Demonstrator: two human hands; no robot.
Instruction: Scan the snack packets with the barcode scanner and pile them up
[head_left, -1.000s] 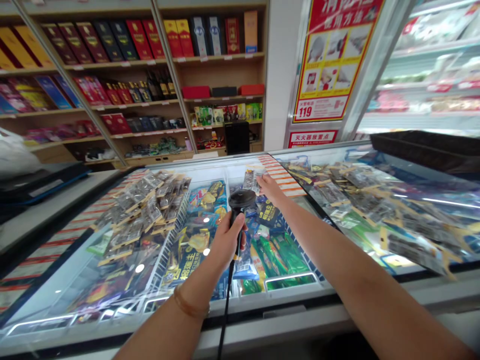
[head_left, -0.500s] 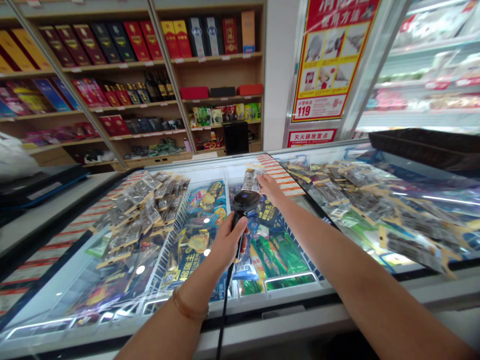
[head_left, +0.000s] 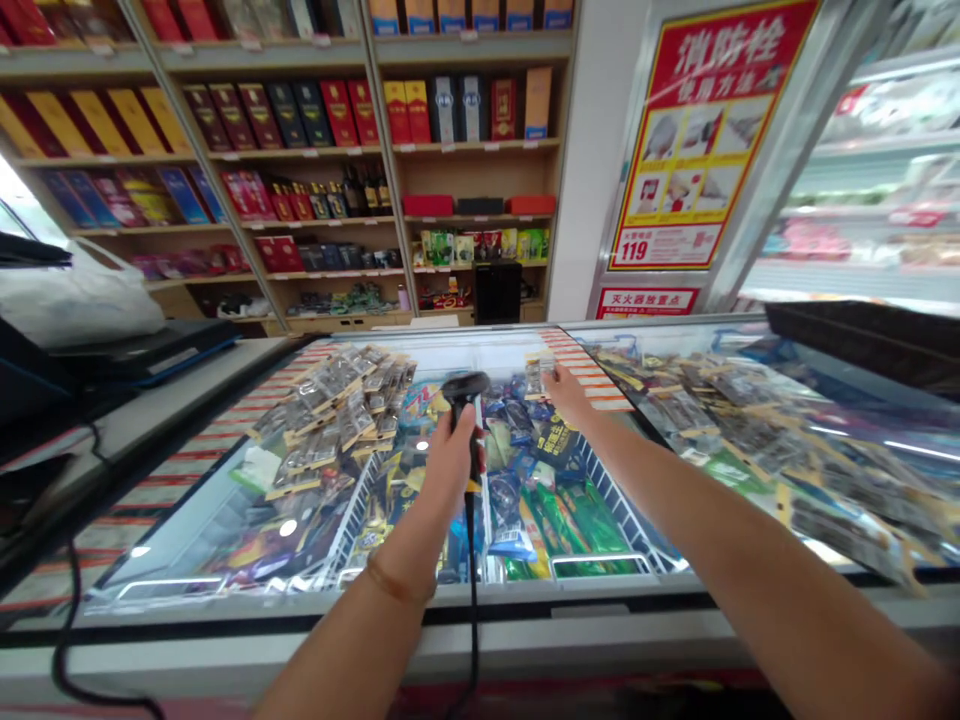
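My left hand is wrapped round the handle of a black barcode scanner, which is upright above the freezer, its cord hanging down toward me. Farther off and to the right, my right hand pinches the edge of a small clear packet with a tan border. The packet is above the far end of the open freezer bay. Beneath both hands, white wire baskets hold blue, yellow and green frozen-food bags.
Piles of similar packets lie on the left glass lid and the right lid. A dark tray rests at the right. A white plastic bag stands at the left. Behind are shelves of boxes and a red poster.
The view has tilted up and turned left. The scanner has moved away from the packet, to its left, and no longer overlaps it. Both hands keep their hold.
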